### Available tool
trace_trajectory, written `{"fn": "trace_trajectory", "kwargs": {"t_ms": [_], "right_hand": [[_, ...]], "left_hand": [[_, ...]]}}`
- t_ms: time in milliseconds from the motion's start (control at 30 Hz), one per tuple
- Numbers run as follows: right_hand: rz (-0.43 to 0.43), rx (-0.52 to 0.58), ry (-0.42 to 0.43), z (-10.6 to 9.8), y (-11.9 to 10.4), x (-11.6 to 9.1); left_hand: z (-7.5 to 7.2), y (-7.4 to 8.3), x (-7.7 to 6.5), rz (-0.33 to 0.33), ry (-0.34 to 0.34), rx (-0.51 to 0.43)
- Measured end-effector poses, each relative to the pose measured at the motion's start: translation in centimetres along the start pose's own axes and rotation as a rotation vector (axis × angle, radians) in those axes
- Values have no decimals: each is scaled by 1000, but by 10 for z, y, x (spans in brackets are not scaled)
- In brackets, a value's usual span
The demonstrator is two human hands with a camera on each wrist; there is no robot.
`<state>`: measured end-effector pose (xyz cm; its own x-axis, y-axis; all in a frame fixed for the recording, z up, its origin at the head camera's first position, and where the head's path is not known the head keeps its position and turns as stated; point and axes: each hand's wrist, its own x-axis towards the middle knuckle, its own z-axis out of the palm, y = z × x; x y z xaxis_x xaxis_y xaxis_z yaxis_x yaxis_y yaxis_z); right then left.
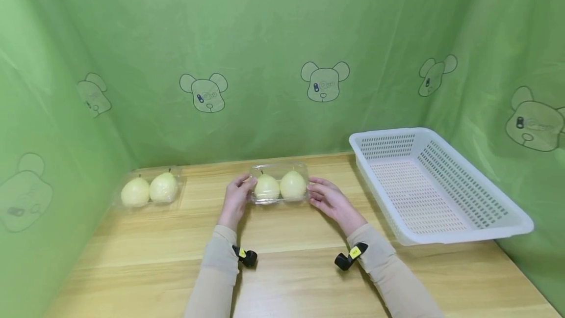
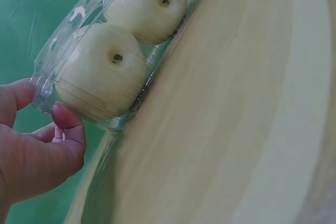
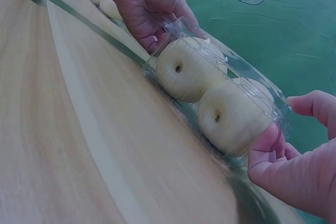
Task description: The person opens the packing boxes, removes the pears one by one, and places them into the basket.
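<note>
Currently, the left hand [image 1: 237, 196] and right hand [image 1: 330, 200] grip opposite ends of the box [image 1: 280, 183], apparently a steadying step. Moving it likely calls for level support.

Green cloth [image 1: 265, 18] on three sides, light wood table [image 1: 291, 264].
Cloth hangs at back, left and right, soft creases, slight sheen; also shows past table edge in both wrist views. Bear-head prints [image 1: 323, 93], dark outlines, small dark mark plus lettering too faint to read: two face-on across the back, others slanted near corners and on the sides, one cut by right frame edge. Table pale yellow-brown, grain and lighter bands running left-right, back edge close to cloth. Light diffuse; left cloth palest, shiny patches on right cloth, whitish glare [image 1: 282, 303] on table's near part. Wrist views dimmer.
</note>
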<state>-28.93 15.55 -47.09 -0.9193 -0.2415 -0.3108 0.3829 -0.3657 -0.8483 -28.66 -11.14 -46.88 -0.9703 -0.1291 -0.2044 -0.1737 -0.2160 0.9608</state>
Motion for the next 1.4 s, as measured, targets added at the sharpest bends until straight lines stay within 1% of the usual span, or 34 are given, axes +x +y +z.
{"fn": "trace_trajectory", "kwargs": {"t_ms": [333, 467, 667, 800, 867, 933, 1000, 1033, 1167, 1233, 1267, 1333, 1400], "right_hand": [[-8, -42, 11, 1, -1, -2], [-14, -63, 12, 3, -1, -2], [-43, -110, 7, 6, -3, -2], [-54, -134, 7, 6, -5, -4], [-48, -148, 25, 6, -6, -5], [-46, -169, 44, 5, -8, -6], [-53, -199, 71, 5, -9, -6], [-59, -209, 88, 4, -10, -6], [-92, -230, 127, 6, -16, -5], [-99, -229, 140, 8, -19, -4], [-101, -231, 145, 9, -20, -3], [-105, -238, 161, 11, -22, -2], [-114, -244, 172, 13, -23, -1]], "left_hand": [[1, -2, -1, -1, 14, -3], [-1, 0, -3, 2, 17, 39], [-6, 5, -6, -5, 2, 82], [-8, 12, -10, -1, 21, 147], [-9, 16, -12, 7, 32, 172], [-8, 21, -15, 16, 41, 162], [-5, 25, -17, 28, 49, 132], [-4, 31, -21, 35, 50, 116], [5, 41, -29, 78, 76, 52], [10, 45, -34, 98, 79, 33], [13, 44, -34, 111, 79, 24], [18, 45, -40, 123, 67, 9], [24, 46, -46, 138, 40, 4]]}}
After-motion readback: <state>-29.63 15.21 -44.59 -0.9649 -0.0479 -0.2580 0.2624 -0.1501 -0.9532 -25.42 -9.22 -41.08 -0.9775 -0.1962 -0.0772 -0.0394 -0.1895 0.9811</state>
